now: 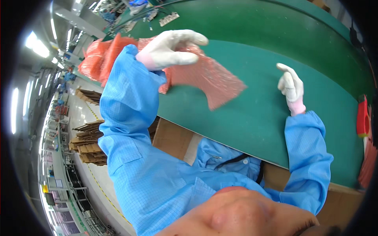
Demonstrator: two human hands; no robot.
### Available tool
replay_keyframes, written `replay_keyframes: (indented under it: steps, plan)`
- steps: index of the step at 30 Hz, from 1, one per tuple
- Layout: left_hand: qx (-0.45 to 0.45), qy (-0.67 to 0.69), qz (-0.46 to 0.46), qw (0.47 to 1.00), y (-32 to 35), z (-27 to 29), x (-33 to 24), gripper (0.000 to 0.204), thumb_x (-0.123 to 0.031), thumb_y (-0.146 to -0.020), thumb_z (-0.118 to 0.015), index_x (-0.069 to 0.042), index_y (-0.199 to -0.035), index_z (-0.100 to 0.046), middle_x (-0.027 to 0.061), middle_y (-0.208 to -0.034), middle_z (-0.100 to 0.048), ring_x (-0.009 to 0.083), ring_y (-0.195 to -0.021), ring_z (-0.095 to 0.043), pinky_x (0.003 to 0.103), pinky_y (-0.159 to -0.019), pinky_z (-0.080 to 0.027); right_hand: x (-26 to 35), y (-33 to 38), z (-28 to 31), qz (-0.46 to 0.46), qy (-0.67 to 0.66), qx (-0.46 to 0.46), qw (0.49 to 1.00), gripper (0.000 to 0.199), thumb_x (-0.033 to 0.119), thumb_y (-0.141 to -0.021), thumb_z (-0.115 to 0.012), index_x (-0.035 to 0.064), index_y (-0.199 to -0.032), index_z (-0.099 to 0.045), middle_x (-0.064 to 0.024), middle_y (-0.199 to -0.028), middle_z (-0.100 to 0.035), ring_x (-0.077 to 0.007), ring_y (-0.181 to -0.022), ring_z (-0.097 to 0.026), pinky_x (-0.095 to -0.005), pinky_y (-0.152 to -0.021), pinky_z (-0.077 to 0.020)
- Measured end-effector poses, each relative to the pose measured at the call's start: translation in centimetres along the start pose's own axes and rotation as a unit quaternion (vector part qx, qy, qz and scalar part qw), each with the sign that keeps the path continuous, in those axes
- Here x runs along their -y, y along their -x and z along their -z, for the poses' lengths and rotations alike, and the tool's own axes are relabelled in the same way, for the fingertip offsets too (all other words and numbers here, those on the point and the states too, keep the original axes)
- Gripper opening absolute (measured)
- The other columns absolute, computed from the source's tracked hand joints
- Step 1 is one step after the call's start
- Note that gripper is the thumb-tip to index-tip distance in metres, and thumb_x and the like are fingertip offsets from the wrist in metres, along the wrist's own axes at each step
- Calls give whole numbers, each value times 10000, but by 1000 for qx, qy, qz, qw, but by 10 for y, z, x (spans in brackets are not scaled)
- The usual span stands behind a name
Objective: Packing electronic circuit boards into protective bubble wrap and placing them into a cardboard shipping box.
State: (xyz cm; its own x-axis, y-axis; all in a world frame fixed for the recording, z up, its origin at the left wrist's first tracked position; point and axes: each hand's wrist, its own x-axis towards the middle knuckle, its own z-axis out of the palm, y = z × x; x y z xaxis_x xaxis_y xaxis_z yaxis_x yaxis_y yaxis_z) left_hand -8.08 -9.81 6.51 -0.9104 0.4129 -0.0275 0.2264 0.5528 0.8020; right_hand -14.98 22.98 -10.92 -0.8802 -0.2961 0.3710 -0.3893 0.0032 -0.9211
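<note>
My left hand (pixel 171 49), in a white glove, is over the left part of the green table. Its thumb and fingers are spread apart. A pink bubble-wrap piece (pixel 220 80) reaches out from beneath this hand toward the middle of the table, one corner pointing at me. More pink bubble wrap (pixel 96 59) is heaped to the left, partly hidden by my blue sleeve. My right hand (pixel 290 84), also white-gloved, is over the right side of the table, apart from the wrap. Its index finger is stretched out, the other fingers are bent, and nothing shows in it.
The green table (pixel 244 126) has a raised green back panel (pixel 252 23). Small electronic parts (pixel 169 19) and cables lie at the far left. A red object (pixel 363 118) and pink material (pixel 368 163) are at the right edge. Flattened cardboard (pixel 90 143) is stacked left on the floor.
</note>
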Motion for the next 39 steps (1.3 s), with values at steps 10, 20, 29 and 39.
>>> replay_keyframes:
  steps: [10, 20, 29, 39]
  plan:
    - [20, -11, 44, 999, -76, -91, 45, 435, -71, -753, -683, 37, -1143, -524, 95, -1068, -584, 155, -978, -551, 281, -866, -442, 16, 2, -9, -130, -25, 145, 980, 422, 390, -924, -408, 35, -1018, -615, 20, -590, -502, -44, -473, -408, -196, -452, -337]
    - [-106, 110, 112, 982, -67, -63, 82, 782, -240, -766, -702, 2, -1363, -258, 218, -1331, -381, 282, -1222, -398, 375, -1002, -346, 5, -1, -6, -123, 81, 158, 976, 253, 226, -884, -536, -5, -851, -633, -12, -645, -552, -72, -540, -496, -232, -492, -410]
    - [60, 200, 138, 968, -50, -73, 112, 676, -101, -771, -668, 15, -1337, -317, 149, -1215, -501, 220, -1098, -504, 333, -940, -396, 1, 8, -7, -100, -74, 83, 989, 278, 173, -904, -501, 45, -1133, -591, 24, -666, -519, -17, -486, -379, -162, -434, -293]
    - [-286, -63, 202, 935, 110, 148, 149, 546, -195, -784, -658, 45, -1235, -464, 111, -1089, -602, 198, -988, -574, 322, -876, -440, 10, -4, -11, -146, -45, 93, 984, 343, 293, -910, -461, 45, -1117, -577, 5, -623, -515, -23, -431, -358, -169, -404, -287]
